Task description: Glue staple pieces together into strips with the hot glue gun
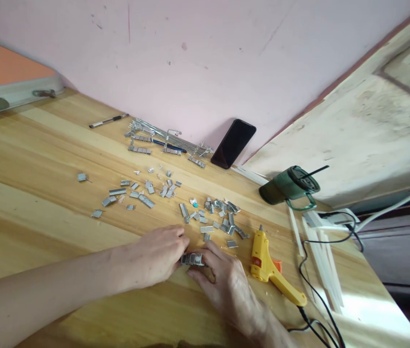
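A small grey segmented piece (192,259), which looks built from short metal staple strips, is held just above the table between my two hands. My left hand (161,255) is closed at its left end, with the fingertips mostly hidden behind the knuckles. From the right, my right hand (226,278) pinches the piece between thumb and fingers. Just beyond my hands lie many loose short staple strips (207,229), some single and some joined. Another scatter of grey strips (146,200) spreads to the left, with small whitish bits among them.
A yellow glue gun (261,256) lies right of my hands, its black cord trailing right. White sticks (326,270) and a green lidded mug (288,185) are farther right. Against the wall are a phone (233,144), thin metal rods (176,137), segmented grey assemblies (139,150) and a pen (109,121).
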Demonstrator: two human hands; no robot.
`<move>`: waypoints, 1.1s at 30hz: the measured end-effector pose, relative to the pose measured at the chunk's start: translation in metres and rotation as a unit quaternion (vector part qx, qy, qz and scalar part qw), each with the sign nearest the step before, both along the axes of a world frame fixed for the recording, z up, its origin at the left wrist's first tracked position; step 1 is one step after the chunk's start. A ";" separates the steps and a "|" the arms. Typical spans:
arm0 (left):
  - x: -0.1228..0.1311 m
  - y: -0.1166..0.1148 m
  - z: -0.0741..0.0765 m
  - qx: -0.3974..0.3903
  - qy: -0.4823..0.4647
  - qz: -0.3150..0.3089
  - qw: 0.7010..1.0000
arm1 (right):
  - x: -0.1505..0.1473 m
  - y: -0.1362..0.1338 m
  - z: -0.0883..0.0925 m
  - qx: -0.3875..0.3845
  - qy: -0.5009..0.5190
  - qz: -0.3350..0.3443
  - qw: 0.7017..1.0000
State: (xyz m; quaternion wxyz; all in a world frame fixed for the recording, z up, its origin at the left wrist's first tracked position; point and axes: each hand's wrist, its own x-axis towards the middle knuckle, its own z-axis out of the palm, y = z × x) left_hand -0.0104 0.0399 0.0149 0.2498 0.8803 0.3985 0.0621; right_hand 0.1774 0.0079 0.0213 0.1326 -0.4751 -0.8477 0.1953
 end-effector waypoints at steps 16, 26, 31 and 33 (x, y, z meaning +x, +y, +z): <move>0.003 0.001 -0.002 0.009 -0.002 -0.002 1.000 | 0.028 -0.026 0.010 0.067 0.088 -0.092 0.990; -0.001 0.009 -0.002 -0.012 -0.004 -0.003 1.000 | 0.033 -0.021 0.014 0.082 0.097 -0.116 0.985; -0.003 0.011 0.000 -0.025 0.004 0.000 1.000 | 0.034 -0.022 0.016 0.076 0.095 -0.113 0.986; -0.004 0.011 0.002 -0.027 0.007 0.002 1.000 | 0.034 -0.023 0.015 0.075 0.089 -0.108 0.987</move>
